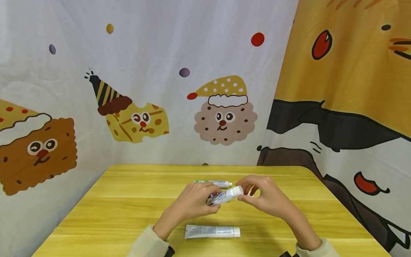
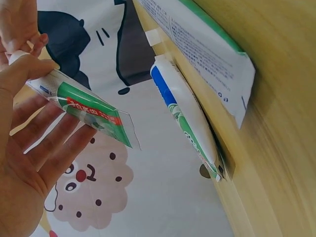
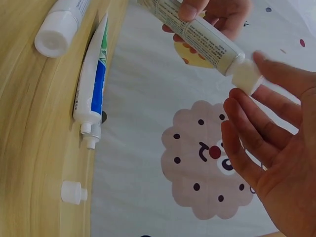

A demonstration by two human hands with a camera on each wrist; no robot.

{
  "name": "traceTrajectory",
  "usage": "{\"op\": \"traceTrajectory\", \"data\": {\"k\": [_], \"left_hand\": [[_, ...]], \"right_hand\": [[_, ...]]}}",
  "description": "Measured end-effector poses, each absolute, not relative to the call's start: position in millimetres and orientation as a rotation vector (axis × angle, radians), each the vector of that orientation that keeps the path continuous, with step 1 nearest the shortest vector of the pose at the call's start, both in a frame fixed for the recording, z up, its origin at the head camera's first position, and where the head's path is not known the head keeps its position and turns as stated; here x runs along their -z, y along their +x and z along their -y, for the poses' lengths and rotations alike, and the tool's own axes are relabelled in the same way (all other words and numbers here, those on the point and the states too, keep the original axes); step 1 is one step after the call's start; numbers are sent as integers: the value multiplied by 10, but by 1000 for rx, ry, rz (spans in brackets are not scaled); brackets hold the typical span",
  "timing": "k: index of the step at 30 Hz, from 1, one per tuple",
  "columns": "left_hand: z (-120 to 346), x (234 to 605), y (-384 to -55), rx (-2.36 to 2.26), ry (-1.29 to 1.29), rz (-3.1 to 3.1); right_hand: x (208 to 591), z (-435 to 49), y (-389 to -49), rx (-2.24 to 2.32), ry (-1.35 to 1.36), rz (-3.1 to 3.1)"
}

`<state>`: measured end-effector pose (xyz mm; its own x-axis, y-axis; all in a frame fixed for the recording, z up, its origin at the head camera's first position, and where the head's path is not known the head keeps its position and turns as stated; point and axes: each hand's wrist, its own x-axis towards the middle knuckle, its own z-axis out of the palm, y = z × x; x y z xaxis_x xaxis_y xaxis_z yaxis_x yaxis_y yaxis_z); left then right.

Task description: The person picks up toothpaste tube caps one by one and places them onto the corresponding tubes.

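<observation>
A toothpaste tube (image 1: 221, 197), white with a green and red printed side, is gripped in my left hand (image 1: 199, 200) above the table. Its white cap (image 3: 247, 77) points toward my right hand (image 1: 269, 196), whose thumb and fingertips pinch it. In the left wrist view the crimped tail of the held tube (image 2: 98, 112) sticks out past the left fingers. Below the hands lies another toothpaste tube (image 1: 212, 231), its white cap on, text side up.
Toward the back of the wooden table (image 1: 135, 200) lie two uncapped toothpaste tubes (image 3: 94, 89) close together, bare nozzles showing. A loose white cap (image 3: 71, 192) sits on the table near them. Behind hangs a cartoon-printed curtain (image 1: 154, 53).
</observation>
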<state>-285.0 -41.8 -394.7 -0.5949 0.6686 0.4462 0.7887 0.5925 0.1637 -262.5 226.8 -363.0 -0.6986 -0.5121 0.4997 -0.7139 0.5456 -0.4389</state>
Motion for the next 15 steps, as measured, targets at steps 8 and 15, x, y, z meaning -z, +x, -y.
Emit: {"op": "traceTrajectory", "data": {"k": [8, 15], "left_hand": [[420, 3954, -2851, 499, -1210, 2461], [421, 3948, -2843, 486, -1212, 2457]], "right_hand": [[3628, -2269, -2630, -861, 1015, 2500], [3641, -2251, -2628, -801, 926, 2528]]}}
